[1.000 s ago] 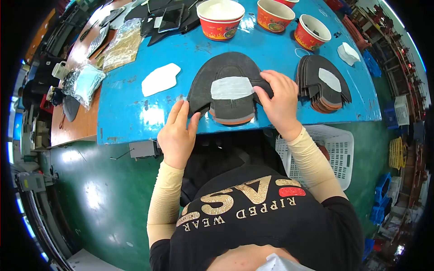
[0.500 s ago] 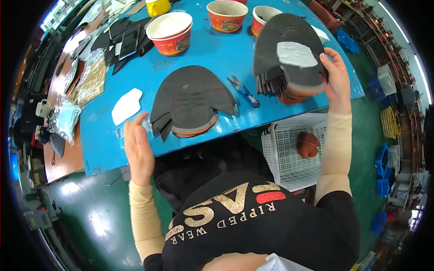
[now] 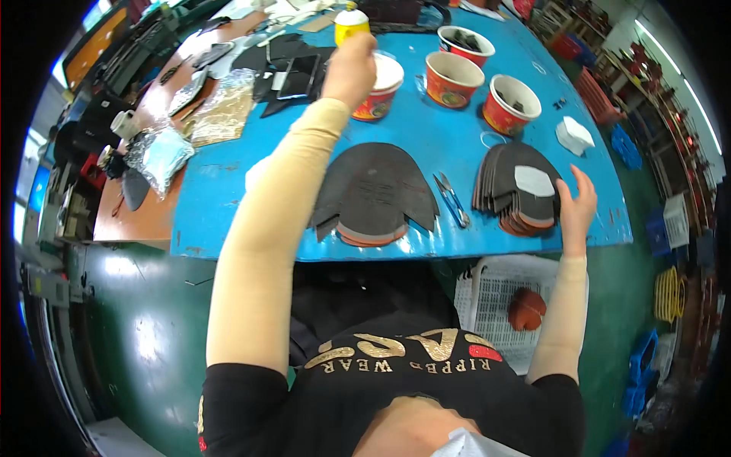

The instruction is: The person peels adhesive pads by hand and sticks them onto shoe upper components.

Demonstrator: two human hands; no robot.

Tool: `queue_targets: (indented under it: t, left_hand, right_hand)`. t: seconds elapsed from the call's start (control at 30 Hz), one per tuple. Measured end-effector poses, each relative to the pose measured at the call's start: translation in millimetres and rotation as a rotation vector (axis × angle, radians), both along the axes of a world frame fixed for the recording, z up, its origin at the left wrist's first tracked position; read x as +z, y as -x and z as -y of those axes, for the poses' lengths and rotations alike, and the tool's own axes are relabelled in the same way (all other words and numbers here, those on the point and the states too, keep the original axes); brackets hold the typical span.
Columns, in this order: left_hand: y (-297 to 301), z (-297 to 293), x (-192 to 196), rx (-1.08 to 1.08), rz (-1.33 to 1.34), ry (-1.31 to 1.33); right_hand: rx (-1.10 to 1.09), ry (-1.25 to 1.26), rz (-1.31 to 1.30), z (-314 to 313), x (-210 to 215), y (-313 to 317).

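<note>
The person's left hand (image 3: pixel 349 70) is stretched far across the blue table (image 3: pixel 457 137), its fingers curled over the rim of a red paper bowl (image 3: pixel 378 97) with a white inside; whether they actually grip the bowl I cannot tell from here. A yellow bottle (image 3: pixel 351 21) stands just behind that hand. The right hand (image 3: pixel 576 210) rests at the near right of the table, fingers spread open against the edge of a stack of dark shoe pieces (image 3: pixel 516 190) topped with a white patch (image 3: pixel 534 181). Between the arms lies a second fanned pile of dark pieces (image 3: pixel 375 192), with small blue scissors (image 3: pixel 452 199) just beside it. Three more red bowls (image 3: pixel 464 65) sit farther back.
</note>
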State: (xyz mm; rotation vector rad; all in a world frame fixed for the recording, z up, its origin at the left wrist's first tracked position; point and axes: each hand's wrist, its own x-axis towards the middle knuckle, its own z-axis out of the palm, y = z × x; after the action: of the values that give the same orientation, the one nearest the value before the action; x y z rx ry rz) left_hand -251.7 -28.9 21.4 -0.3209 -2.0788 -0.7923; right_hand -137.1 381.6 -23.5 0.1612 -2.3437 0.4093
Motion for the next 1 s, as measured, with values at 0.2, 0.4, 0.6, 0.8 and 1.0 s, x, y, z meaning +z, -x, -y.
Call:
queue_targets:
  t: [0.2, 0.4, 0.6, 0.8, 1.0]
  left_hand:
    - [3.4, 9.2, -15.1, 0.252, 0.291, 0.604]
    - [-19.5, 42.1, 5.5, 0.098, -0.117, 0.345]
    - [-69.9, 72.7, -11.6, 0.164, -0.089, 0.35]
    - [-133.1, 124.3, -33.3, 0.248, -0.01, 0.369]
    - [-190.4, 145.8, -69.7, 0.135, 0.366, 0.347]
  right_hand:
    - [0.199, 0.399, -0.04, 36.4, 9.3, -40.8]
    - [0.452, -0.067, 0.143, 77.3, 45.7, -32.8]
    - [0.498, -0.539, 0.527, 95.1, 33.4, -15.1]
    - [0.62, -0.542, 0.639, 102.9, 62.9, 4.6]
    - [0.577, -0.489, 0.651, 109.2, 52.2, 3.6]
